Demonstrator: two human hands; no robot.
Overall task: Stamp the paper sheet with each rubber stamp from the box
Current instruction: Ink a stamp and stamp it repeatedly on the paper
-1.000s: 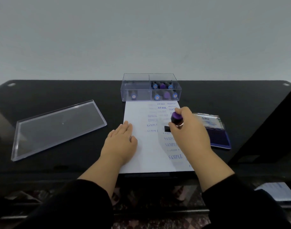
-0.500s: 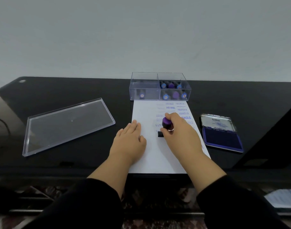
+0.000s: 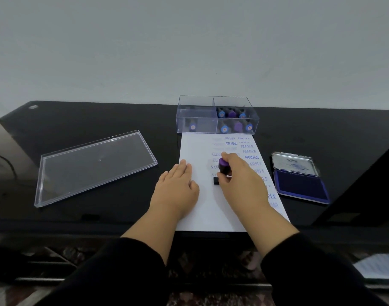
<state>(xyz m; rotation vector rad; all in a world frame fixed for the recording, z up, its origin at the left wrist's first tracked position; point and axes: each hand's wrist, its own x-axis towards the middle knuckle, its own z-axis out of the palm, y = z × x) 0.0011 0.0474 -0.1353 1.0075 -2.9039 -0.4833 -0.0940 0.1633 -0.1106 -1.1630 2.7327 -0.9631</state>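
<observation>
**Paper sheet taking another stamp, mid-page**

The paper sheet (image 3: 211, 208) is lying on the black table (image 3: 101, 120), its far edge touching the clear box (image 3: 217, 117) at twelve o'clock. The right hand (image 3: 240, 184) is grasping a purple-handled rubber stamp (image 3: 223, 167), fingers curled round the handle, and the stamp's dark base is sitting on or just above the sheet; I cannot tell which. The left hand (image 3: 178, 188) is lying flat with straight fingers, gripping nothing, pressing down the sheet's left edge at about nine o'clock from the stamp.

To do this well, I would judge, the person should be pushing straight down with the handle upright, not rocking it, and keeping the flat hand firm so the sheet is not sliding. The bare white area runs from the stamp towards six o'clock, under the right wrist; blue prints are filling the strip towards twelve and three o'clock. The open ink pad (image 3: 301, 186) is waiting at three o'clock, and the lid (image 3: 94, 166) is resting well apart at nine.
</observation>
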